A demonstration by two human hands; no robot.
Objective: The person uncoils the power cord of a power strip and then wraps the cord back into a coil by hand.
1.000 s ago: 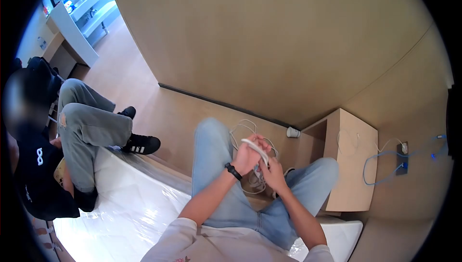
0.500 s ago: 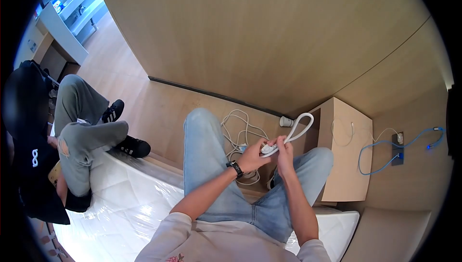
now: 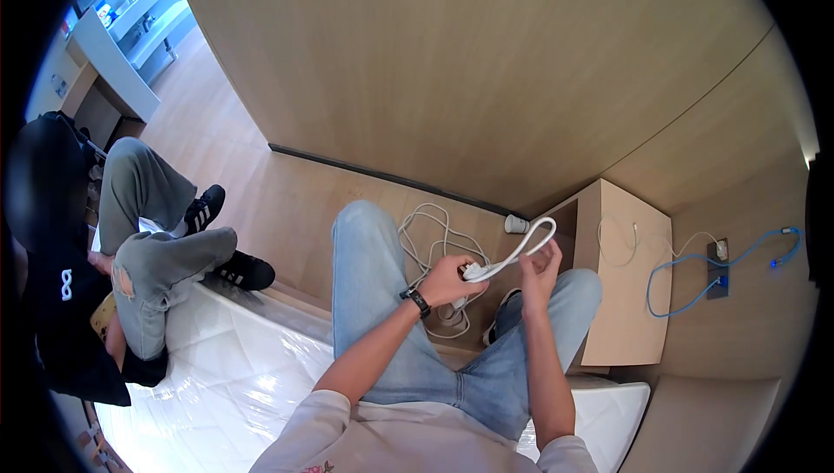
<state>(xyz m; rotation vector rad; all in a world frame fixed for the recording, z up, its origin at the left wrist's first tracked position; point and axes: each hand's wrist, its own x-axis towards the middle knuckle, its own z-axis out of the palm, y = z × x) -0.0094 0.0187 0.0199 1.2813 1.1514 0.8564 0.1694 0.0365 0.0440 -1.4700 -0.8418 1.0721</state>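
Note:
My left hand (image 3: 445,282), with a black watch on its wrist, is closed around the folded end of a thick white cable (image 3: 512,258). A white plug-like piece shows at its fingertips. From this grip the cable rises in a loop to the right. My right hand (image 3: 540,275) is beside the loop, its fingers loosely bent and thumb apart, right at the cable's lower strand. Below my hands, between my knees, thinner white cord (image 3: 423,228) lies in loose coils on the floor.
A wooden bedside cabinet (image 3: 630,299) stands at the right, a white cup-like object (image 3: 516,224) near it. A blue cable (image 3: 669,312) runs from a wall socket (image 3: 718,277). Another person (image 3: 65,299) sits at the left on the plastic-wrapped mattress (image 3: 217,360).
My right hand has drawn away from my left and its fingers have loosened from the cable. The loop has tipped lower and to the left.

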